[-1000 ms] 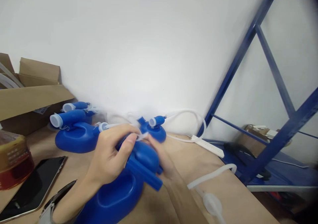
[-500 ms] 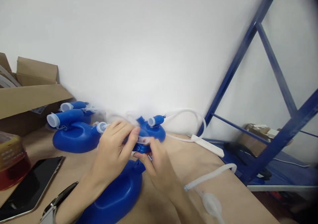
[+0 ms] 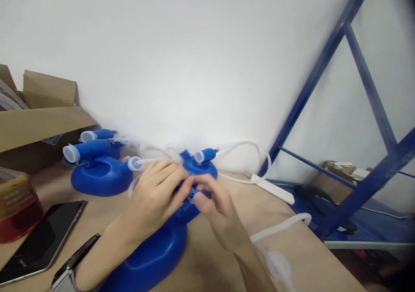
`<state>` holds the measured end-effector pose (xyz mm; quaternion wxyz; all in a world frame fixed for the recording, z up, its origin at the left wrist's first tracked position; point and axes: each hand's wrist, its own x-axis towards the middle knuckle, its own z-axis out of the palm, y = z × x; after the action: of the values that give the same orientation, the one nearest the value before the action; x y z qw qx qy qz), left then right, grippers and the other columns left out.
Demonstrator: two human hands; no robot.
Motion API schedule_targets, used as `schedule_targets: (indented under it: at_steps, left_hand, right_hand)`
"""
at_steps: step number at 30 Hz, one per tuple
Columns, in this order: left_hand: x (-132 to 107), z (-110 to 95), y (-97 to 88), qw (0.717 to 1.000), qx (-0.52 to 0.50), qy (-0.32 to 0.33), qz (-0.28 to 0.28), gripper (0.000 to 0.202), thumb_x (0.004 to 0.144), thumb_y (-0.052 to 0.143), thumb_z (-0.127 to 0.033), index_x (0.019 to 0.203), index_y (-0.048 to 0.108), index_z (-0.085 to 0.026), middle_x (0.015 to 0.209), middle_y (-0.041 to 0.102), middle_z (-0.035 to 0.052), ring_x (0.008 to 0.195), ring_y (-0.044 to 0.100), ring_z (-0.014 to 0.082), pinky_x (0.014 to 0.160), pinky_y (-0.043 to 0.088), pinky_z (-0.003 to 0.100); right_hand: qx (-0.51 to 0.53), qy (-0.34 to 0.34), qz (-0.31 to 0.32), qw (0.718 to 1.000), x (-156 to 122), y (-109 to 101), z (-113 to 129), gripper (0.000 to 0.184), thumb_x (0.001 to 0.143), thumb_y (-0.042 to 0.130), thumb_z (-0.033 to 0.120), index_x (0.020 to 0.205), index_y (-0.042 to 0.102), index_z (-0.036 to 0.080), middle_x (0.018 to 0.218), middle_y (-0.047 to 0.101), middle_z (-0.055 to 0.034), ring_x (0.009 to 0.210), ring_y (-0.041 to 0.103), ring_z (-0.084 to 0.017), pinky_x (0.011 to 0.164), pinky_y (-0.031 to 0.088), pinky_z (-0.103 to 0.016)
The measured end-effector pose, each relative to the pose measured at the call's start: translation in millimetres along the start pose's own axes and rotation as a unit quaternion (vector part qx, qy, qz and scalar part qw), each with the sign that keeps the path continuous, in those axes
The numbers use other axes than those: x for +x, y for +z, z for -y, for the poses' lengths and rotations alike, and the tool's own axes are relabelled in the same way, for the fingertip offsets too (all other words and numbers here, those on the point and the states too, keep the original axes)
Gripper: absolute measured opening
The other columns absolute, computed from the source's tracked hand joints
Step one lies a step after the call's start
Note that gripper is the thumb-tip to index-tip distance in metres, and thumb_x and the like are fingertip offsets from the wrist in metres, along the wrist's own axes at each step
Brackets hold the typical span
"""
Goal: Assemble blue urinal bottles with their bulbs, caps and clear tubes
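A blue plastic container [image 3: 152,253] with a curved neck lies on the brown table in front of me. My left hand [image 3: 155,201] is closed around its neck, a watch on the wrist. My right hand [image 3: 217,214] pinches a small clear cap or tube end [image 3: 192,193] at the neck's tip, fingertips of both hands meeting there. A translucent hose [image 3: 279,227] trails off to the right, ending in a clear bulb [image 3: 278,264].
Two more blue containers [image 3: 97,173] [image 3: 202,166] with white caps stand behind. A cardboard box [image 3: 39,123] is at left, a jar with amber liquid [image 3: 16,210] and a tablet [image 3: 42,236] near it. A white power strip [image 3: 274,189] and blue shelving frame [image 3: 356,162] are at right.
The container's neck has turned from pointing toward me to pointing away. My right hand came up from beneath it to pinch the tip beside my left fingers.
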<state>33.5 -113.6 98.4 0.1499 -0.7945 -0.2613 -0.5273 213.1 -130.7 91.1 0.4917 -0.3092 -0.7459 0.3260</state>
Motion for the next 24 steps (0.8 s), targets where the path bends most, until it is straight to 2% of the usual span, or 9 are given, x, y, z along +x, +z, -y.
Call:
schedule_targets:
  at_steps: [4,8,10,12,14,17,21,24]
  left_hand:
    - [0,0,-3.8,0.998,-0.037,-0.051,0.012,0.014,0.104,0.055,-0.017,0.091,0.059,-0.019,0.086,0.067,0.0028,0.083,0.062,0.0184,0.076,0.047,0.032]
    - [2,4,-13.0,0.988,-0.101,-0.089,0.077,0.011,0.1,0.065,-0.029,0.096,0.059,-0.02,0.094,0.068,0.0028,0.088,0.064,0.0186,0.078,0.049,0.031]
    - [3,7,-17.0,0.979,-0.135,-0.091,0.119,0.008,0.101,0.063,-0.029,0.1,0.06,-0.021,0.1,0.071,0.0022,0.092,0.066,0.0182,0.082,0.05,0.031]
    - [3,8,-18.8,0.974,-0.156,-0.097,0.133,0.006,0.103,0.059,-0.026,0.098,0.061,-0.023,0.101,0.073,0.0008,0.094,0.068,0.0174,0.083,0.051,0.029]
    - [3,8,-18.1,0.974,-0.16,-0.107,0.121,0.007,0.103,0.058,-0.024,0.097,0.062,-0.023,0.1,0.074,-0.0005,0.095,0.07,0.0171,0.085,0.051,0.029]
    - [2,2,-13.2,0.975,-0.15,-0.131,0.097,0.007,0.102,0.059,-0.023,0.096,0.064,-0.024,0.099,0.075,-0.002,0.095,0.071,0.0166,0.085,0.051,0.028]
    - [-1,-12,-2.5,0.978,-0.134,-0.154,0.032,0.006,0.1,0.061,-0.021,0.096,0.065,-0.023,0.094,0.076,-0.002,0.089,0.071,0.0153,0.081,0.052,0.027]
    - [-2,-20,4.8,0.983,-0.118,-0.137,-0.028,0.007,0.099,0.063,-0.019,0.094,0.065,-0.022,0.092,0.076,-0.0003,0.088,0.071,0.0164,0.083,0.052,0.029]
  right_hand:
    - [-0.042,-0.017,-0.023,0.999,1,2,0,0.02,0.094,0.058,0.025,0.112,0.066,0.022,0.085,0.066,0.0004,0.073,0.061,-0.014,0.062,0.049,-0.023]
    - [-0.091,-0.054,-0.049,0.993,0,-1,-3,0.019,0.091,0.06,0.023,0.109,0.066,0.021,0.077,0.063,0.0026,0.066,0.059,-0.012,0.059,0.048,-0.022]
    - [-0.124,-0.069,-0.058,0.988,-1,-3,-4,0.019,0.091,0.062,0.023,0.109,0.066,0.021,0.081,0.067,0.0015,0.067,0.061,-0.013,0.061,0.05,-0.023]
    - [-0.172,-0.099,-0.062,0.978,-2,-5,-6,0.019,0.092,0.064,0.022,0.11,0.066,0.021,0.091,0.073,-0.0016,0.071,0.064,-0.013,0.064,0.052,-0.025]
    - [-0.229,-0.156,-0.066,0.959,-2,-5,-8,0.018,0.094,0.063,0.021,0.111,0.066,0.02,0.095,0.076,-0.0038,0.071,0.065,-0.014,0.065,0.052,-0.026]
    - [-0.291,-0.233,-0.087,0.924,-1,-5,-9,0.016,0.097,0.058,0.021,0.11,0.065,0.018,0.088,0.074,-0.0051,0.065,0.063,-0.014,0.063,0.051,-0.029]
    - [-0.329,-0.264,-0.115,0.899,1,-4,-7,0.017,0.098,0.053,0.021,0.107,0.066,0.015,0.077,0.069,-0.004,0.061,0.06,-0.015,0.06,0.049,-0.03]
    - [-0.34,-0.279,-0.135,0.888,0,-3,-4,0.018,0.098,0.05,0.02,0.104,0.066,0.015,0.071,0.065,-0.0023,0.06,0.057,-0.016,0.058,0.047,-0.03]
